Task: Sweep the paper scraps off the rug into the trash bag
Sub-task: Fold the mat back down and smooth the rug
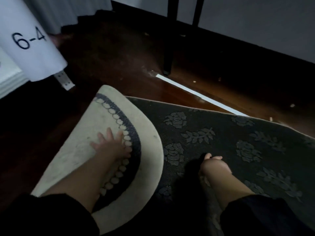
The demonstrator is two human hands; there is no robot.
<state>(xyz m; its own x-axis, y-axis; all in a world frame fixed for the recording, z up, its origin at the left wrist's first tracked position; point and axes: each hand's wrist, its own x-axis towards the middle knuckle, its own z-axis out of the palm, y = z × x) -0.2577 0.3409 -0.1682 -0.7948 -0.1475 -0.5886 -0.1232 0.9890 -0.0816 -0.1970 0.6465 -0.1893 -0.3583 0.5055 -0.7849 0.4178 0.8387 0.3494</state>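
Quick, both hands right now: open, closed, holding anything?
Left hand: open, fingers spread flat on the cream mat.
Right hand: fingers curled over the dark floral rug; cannot tell whether it holds anything.

We see two bare forearms reaching out from under us, each ending in a bare hand. Our left hand [111, 143] and our right hand [214, 165] carry no rings, watch or gloves that we can make out in the dim light. Both arms wear black sleeves [51, 217], loose and plain, pushed up so the cuffs sit partway along the forearms. The fabric shows no pattern or markings.
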